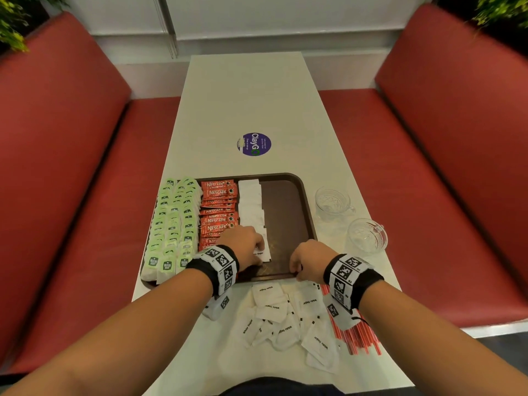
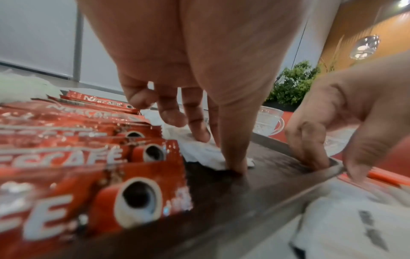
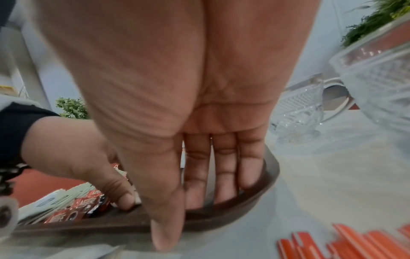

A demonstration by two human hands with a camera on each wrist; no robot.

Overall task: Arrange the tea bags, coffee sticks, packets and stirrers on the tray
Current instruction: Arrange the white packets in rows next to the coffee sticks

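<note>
- Three columns already sit on the tray: green tea bags at left, red coffee sticks next, white sugar packets third; the right part of the tray floor is bare.
- Left hand rests at the near end of the white column, fingertips and thumb pressing the nearest packet flat against the tray floor; fingers extended, not curled around it.
- Right hand grips the tray's near rim, fingers inside the lip, thumb outside toward the table.
- Loose packets lie heaped on the table just in front of the tray; red stirrers in a bundle to their right, partly under the right wrist.
- Two glass cups stand beside the tray's right edge.
- Risk: pressing one packet could nudge the overlapped row out of line, or push it against the coffee sticks, which seem to touch it, though blur leaves this unsure.
- Risk: tugging the rim may slide the tray toward the cups or scatter the columns.
</note>
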